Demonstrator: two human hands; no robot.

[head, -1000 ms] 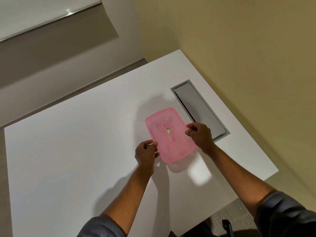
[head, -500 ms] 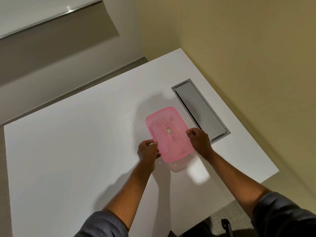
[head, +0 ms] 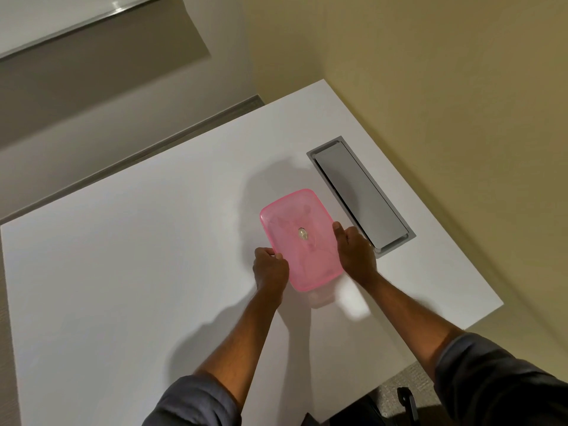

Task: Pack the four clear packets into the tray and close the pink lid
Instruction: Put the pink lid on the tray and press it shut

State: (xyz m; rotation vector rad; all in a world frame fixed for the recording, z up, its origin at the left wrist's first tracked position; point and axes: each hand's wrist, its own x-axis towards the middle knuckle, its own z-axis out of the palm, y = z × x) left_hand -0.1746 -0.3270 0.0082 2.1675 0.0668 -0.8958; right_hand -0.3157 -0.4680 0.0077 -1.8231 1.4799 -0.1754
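Now that the pink lid [head: 299, 239] has sunk flat from its earlier tilt, the left hand [head: 271, 267] pinches its near-left edge and the right hand [head: 353, 252] presses its right rim, so closing on the white worktop [head: 138, 256] looks nearly done.

A grey hatch [head: 361, 195] sits flush in the white table [head: 138, 256].

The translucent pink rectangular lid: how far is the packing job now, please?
Done, apparently: the translucent pink rectangular lid covers the tray, and no clear packets lie loose on the white table; faint shapes show through the lid. In hand: the left hand and right hand grip the lid's long edges. Left: perhaps pressing it fully shut; whether it has sealed cannot be told.
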